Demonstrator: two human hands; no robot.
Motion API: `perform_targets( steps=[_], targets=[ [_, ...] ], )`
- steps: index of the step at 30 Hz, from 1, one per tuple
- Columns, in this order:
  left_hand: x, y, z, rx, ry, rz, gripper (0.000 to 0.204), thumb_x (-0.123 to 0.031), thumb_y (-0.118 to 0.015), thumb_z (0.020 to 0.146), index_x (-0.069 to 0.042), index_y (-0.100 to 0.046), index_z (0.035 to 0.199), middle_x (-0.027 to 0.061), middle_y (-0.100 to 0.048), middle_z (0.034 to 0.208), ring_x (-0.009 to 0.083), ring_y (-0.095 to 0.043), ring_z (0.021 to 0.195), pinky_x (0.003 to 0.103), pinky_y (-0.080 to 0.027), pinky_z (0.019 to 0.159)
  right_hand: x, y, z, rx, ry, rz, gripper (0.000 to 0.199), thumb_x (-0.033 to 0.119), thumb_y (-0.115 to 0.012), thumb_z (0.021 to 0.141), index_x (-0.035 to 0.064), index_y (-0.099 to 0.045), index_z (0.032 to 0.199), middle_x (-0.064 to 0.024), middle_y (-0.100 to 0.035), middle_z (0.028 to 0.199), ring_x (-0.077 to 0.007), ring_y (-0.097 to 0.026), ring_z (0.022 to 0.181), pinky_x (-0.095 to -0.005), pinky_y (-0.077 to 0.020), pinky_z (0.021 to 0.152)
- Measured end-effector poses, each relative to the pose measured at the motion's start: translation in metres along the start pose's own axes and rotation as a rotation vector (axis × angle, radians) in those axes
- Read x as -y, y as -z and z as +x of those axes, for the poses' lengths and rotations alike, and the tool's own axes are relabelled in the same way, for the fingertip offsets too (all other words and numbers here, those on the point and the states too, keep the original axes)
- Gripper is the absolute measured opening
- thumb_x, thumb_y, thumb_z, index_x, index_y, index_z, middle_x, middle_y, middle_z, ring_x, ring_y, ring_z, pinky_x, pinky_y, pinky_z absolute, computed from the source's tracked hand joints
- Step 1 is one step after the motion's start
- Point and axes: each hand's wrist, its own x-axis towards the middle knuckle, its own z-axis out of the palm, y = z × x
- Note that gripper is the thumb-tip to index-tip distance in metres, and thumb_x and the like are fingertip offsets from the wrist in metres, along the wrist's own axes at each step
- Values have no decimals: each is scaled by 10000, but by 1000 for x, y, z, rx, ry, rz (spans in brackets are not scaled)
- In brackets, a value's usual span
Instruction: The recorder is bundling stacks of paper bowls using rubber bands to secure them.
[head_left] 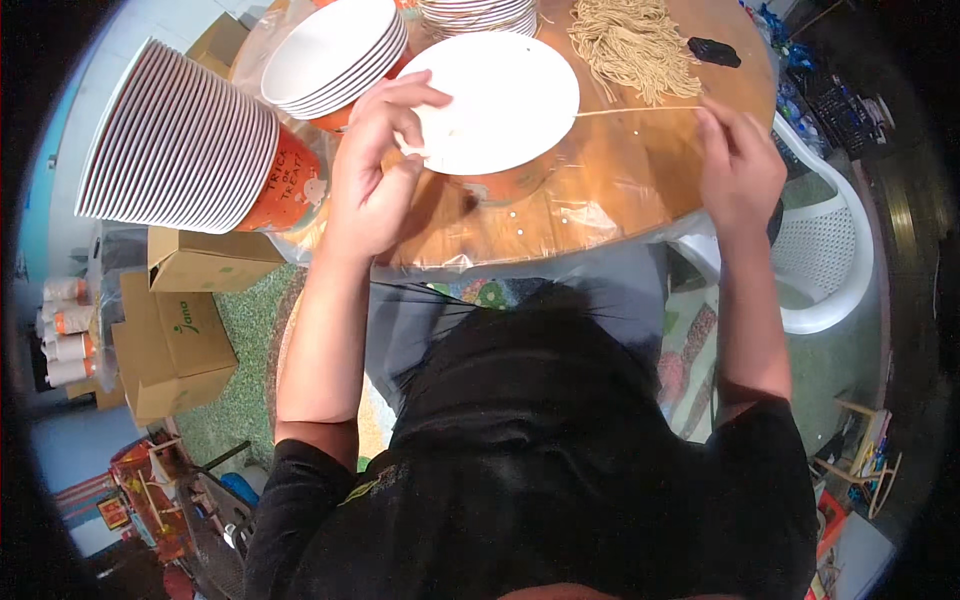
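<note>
One white-lined round orange bucket [500, 100], over round brown wooden table [650, 185]. Thin tan string [640, 110] already run taut from its right rim, pinched by right hand [742, 170]. Left hand [375, 170] at left rim; grip cannot be told. Stringing judged unfinished; heaped tan strings [632, 45] left unused.

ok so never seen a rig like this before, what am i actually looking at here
There's no machine: a person works bare-handed, filmed from above by a wide fisheye camera on their head, so straight edges bend. On the wooden table are stacks of white-rimmed containers and a bundle of beige cord. The right hand holds one strand running to the edge of a white oval piece. The left hand is at its other side; what it pinches is unclear.
</note>
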Motion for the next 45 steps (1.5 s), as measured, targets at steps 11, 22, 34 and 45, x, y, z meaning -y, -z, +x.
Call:
perform_targets(
  steps=[11, 22, 34, 45],
  targets=[
    [-65, -46, -7, 105, -122, 563, 377, -137, -886, 857, -61, -763, 1205, 92, -740, 1068, 312, -698, 1019, 476, -474, 986, 7, 8, 7, 476, -1013, 1454, 235, 252, -633, 1179, 54, -714, 1274, -6, -729, 946, -98, -645, 721, -241, -495, 581],
    [-69, 1, 12, 166, -108, 460, 387, -133, -822, 871, -40, -749, 1240, 161, -760, 1225, 392, -691, 1293, 524, -489, 1172, 14, 6, -10, 539, -922, 1952, 288, 261, -578, 1199, 40, -725, 1309, -41, -748, 1056, -143, -610, 816, -261, -498, 640],
    [-60, -8, -2, 210, -57, 501, 307, -84, -827, 881, -60, -772, 1182, 131, -782, 1142, 342, -743, 1124, 520, -503, 1152, 51, 4, -21, 543, -962, 2180, 272, 257, -544, 1210, 51, -703, 1285, -17, -653, 985, -137, -596, 787, -280, -503, 642],
    [-103, -63, -21, 115, 15, 343, 419, -94, -934, 887, -26, -771, 1267, 157, -793, 1096, 307, -775, 906, 412, -612, 783, 99, 8, -37, 594, -1020, 2201, 249, 257, -603, 1179, 44, -712, 1249, -48, -696, 960, -140, -602, 787, -276, -478, 642]
  ],
)
